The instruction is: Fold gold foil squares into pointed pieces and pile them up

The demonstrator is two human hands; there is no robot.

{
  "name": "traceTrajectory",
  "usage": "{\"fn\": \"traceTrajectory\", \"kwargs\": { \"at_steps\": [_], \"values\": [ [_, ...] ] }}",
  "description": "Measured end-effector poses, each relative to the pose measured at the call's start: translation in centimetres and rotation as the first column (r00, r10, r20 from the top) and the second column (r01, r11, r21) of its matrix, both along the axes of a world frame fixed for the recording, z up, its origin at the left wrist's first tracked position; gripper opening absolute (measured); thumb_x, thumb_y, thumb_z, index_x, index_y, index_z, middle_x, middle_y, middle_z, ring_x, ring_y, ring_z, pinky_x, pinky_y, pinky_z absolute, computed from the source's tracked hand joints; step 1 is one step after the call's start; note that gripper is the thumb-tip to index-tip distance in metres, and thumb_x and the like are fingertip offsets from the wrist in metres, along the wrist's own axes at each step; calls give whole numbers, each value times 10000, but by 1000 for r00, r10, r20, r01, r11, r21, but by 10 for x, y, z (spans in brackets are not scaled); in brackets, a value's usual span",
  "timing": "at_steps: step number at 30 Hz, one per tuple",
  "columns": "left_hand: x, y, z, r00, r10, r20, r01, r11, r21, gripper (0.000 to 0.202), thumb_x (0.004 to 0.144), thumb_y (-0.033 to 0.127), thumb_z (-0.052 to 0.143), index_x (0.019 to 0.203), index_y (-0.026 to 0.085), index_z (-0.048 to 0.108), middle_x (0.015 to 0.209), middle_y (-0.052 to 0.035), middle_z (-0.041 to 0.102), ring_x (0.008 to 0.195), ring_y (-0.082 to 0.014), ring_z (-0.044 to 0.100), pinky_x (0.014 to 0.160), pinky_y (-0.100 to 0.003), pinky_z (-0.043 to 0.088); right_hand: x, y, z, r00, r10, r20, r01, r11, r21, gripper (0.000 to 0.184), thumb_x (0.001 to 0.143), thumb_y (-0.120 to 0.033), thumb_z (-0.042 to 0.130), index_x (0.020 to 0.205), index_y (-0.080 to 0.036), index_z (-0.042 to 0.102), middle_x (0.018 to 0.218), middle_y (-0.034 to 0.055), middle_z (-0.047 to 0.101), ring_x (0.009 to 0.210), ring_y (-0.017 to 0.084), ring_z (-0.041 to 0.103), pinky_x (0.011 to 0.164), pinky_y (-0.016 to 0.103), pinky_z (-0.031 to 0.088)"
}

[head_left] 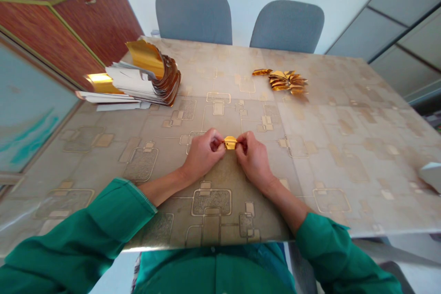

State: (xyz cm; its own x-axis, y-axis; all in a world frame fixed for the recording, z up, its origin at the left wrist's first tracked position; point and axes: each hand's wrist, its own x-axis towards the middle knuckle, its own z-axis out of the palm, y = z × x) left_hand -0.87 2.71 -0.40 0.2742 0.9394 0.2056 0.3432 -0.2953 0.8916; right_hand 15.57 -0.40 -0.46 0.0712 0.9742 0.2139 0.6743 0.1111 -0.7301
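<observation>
My left hand and my right hand meet just above the middle of the patterned table cover. Between their fingertips, both pinch a small folded piece of gold foil paper, partly hidden by my fingers. Farther off, beyond my right hand, lies a loose heap of folded gold pieces. A stack of white-backed gold paper strips sits at the far left of the table, curling at its ends. Neither hand touches these.
Two grey chairs stand beyond the far table edge. A reddish wooden cabinet stands to the left. A white object sits at the right table edge. My green sleeves lie along the near edge.
</observation>
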Motion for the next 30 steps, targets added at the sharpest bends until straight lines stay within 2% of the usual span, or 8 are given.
{"fn": "traceTrajectory", "kwargs": {
  "at_steps": [4,9,14,18,23,27,30],
  "values": [
    [0,0,-1,999,-17,-39,17,1000,-2,80,757,137,550,819,185,531,623,27,633,520,-100,610,491,-183,438,1,2,1,999,47,21,-48,997,56,90,840,-169,429,863,-214,504,764,23,629,658,155,556,622,265,372],
    [-1,0,-1,1000,-15,-11,15,999,-31,69,775,147,542,827,190,525,585,44,620,477,-92,585,468,-176,404,3,2,3,998,44,-52,-45,999,-19,131,842,-205,458,963,-202,508,615,-42,546,532,138,496,537,244,331],
    [0,1,0,998,-5,-56,5,1000,-5,76,769,122,534,794,191,516,534,64,583,458,-84,562,469,-169,382,0,3,1,999,45,-15,-45,999,22,37,809,-186,483,816,-215,505,651,-23,576,552,124,491,553,243,326],
    [0,1,2,995,-26,-91,26,1000,-1,131,771,112,525,874,193,516,579,63,610,471,-80,570,477,-166,388,0,5,0,999,34,-32,-32,998,53,60,833,-187,466,862,-210,514,675,-19,580,575,125,498,569,244,335],
    [-1,2,1,999,-35,6,35,996,-78,133,766,119,514,866,203,489,545,74,585,452,-81,570,460,-167,392,4,2,3,984,126,-124,-126,992,6,93,867,-241,473,944,-204,511,651,-44,546,540,112,476,534,229,331],
    [-1,2,-1,999,-19,43,24,994,-102,129,769,133,530,865,206,482,539,75,585,440,-79,576,439,-160,393,5,1,3,994,88,-60,-87,996,8,136,822,-209,490,957,-205,503,657,-43,559,543,113,483,538,228,327],
    [0,2,-1,998,-22,55,28,992,-121,119,769,133,525,854,203,480,535,76,584,434,-79,580,428,-154,393,3,1,1,997,71,-12,-71,997,22,83,820,-197,485,900,-209,501,639,-44,549,543,113,484,543,228,315]
  ]
}}
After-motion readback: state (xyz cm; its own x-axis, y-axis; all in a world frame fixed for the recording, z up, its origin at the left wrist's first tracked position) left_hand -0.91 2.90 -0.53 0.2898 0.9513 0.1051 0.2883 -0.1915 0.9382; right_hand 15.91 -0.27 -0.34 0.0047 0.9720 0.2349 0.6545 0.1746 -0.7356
